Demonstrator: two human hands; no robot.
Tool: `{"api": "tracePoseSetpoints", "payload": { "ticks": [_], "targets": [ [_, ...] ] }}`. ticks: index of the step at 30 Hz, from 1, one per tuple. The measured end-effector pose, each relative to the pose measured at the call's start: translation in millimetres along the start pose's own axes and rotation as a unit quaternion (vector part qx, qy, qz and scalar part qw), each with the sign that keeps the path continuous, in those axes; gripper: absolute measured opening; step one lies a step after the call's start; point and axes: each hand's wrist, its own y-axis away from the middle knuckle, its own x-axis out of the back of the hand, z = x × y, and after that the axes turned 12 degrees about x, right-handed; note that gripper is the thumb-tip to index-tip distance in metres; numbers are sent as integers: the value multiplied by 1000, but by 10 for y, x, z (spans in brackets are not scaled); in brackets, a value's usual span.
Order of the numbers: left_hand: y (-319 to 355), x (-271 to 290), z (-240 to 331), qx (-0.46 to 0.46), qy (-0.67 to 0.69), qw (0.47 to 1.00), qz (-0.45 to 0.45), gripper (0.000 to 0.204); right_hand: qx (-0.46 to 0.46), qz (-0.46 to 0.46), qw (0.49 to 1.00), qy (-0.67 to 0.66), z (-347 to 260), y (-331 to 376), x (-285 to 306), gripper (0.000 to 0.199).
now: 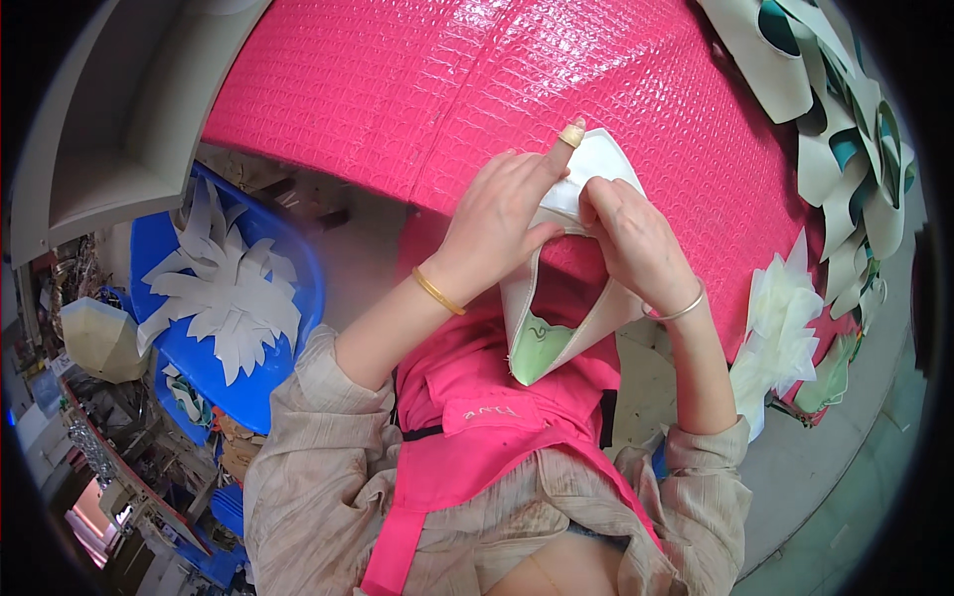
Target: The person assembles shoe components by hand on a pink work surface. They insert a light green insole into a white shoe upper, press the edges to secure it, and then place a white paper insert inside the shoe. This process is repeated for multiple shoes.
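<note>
Nearest the lens, a beige shirt [328, 447] and a pink apron [497, 417] are filling the low foreground, facing the near edge of the pink-covered table [348, 99], the landmark for these notes. At that near edge, a white piece [604, 159] is reaching over the cover with its broad panel, while its narrow, looped end, lined pale green, is pointing back toward the apron. The left hand [502, 204], wearing a gold-coloured bangle [437, 290], is resting on the panel's left side; its thumb is lying at the inner edge, apart from the extended forefinger, which is wearing a yellowish band [572, 134]. Whether these fingers are clamping cannot be told. The right hand [636, 238], with a silvery bangle [681, 303], is curling its fingers in and pinching the panel's right side. Left of the table and below its top, a blue tub [313, 298] is holding a fanned heap of pale strips [229, 288]. At the table's right end, thin whitish sheets [780, 313] are lying in a ruffled stack. Beyond them, along the table's far right, overlapping pale pieces [855, 149] are showing teal linings.
</note>
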Motion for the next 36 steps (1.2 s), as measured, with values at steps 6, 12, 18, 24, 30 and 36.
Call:
{"api": "tracePoseSetpoints", "payload": {
  "ticks": [6, 12, 18, 24, 30, 36],
  "targets": [
    [13, -15, -19, -11, 6, 1000, 5, 96, -6, 74, 992, -98, 19, 8, -31, 14],
    [12, -14, -44, -7, 9, 1000, -1, 96, 14, 69, 997, -12, -46, -26, -156, 16],
    [17, -17, -54, -21, -1, 1000, 8, 99, 21, 6, 985, -174, 7, 44, 97, 16],
    [31, -5, -47, -28, -19, 999, 11, 75, 20, 131, 839, -527, 243, 537, 302, 19],
    [74, -2, 141, -94, -199, 975, 9, 37, -79, 361, 707, -604, 260, 1731, 327, 17],
    [-60, -243, 452, -127, -140, 978, -93, 36, -319, 101, 856, -394, -402, 2236, 32, 7]
  ]
}}
